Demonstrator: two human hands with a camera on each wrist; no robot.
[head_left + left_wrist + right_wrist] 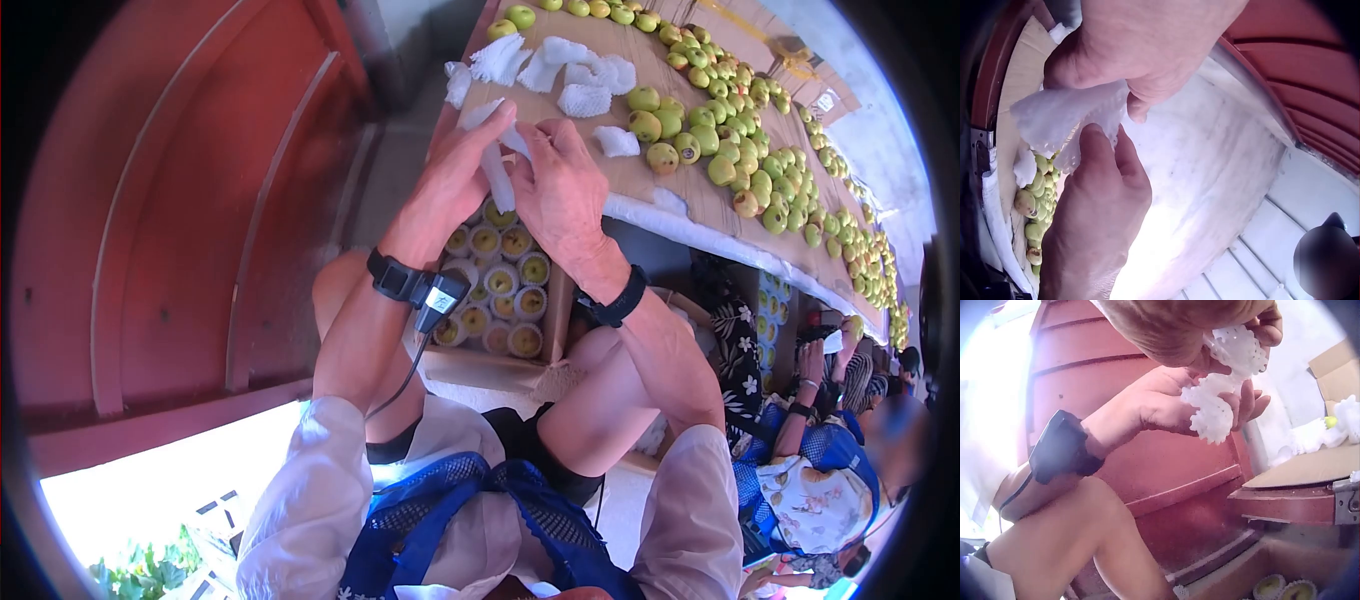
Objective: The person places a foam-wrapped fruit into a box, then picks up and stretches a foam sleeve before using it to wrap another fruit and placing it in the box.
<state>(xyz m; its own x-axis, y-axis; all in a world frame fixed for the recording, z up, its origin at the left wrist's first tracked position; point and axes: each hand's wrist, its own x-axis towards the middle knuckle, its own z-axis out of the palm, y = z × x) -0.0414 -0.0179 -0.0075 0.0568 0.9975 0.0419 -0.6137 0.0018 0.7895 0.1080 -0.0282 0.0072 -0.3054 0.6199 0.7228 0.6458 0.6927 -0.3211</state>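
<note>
Both hands are raised over the near corner of a cardboard-covered table, holding white foam fruit netting (498,180). My left hand (450,180) grips one part of the netting between thumb and fingers. On the other side, my right hand (568,190) pinches its edge with thumb and forefinger. In the right wrist view the scalloped, holed edges of the netting (1210,412) flare out between the hands, and no fruit shows inside. Directly below the hands, a cardboard box (555,345) contains yellow-green apples (500,285) in white foam nets.
Loose green apples (740,140) spread along the table (640,180). More foam nets (585,85) lie at its near end. A red metal panel (180,200) rises on the left. Another person (810,480) in a blue vest sits at the right.
</note>
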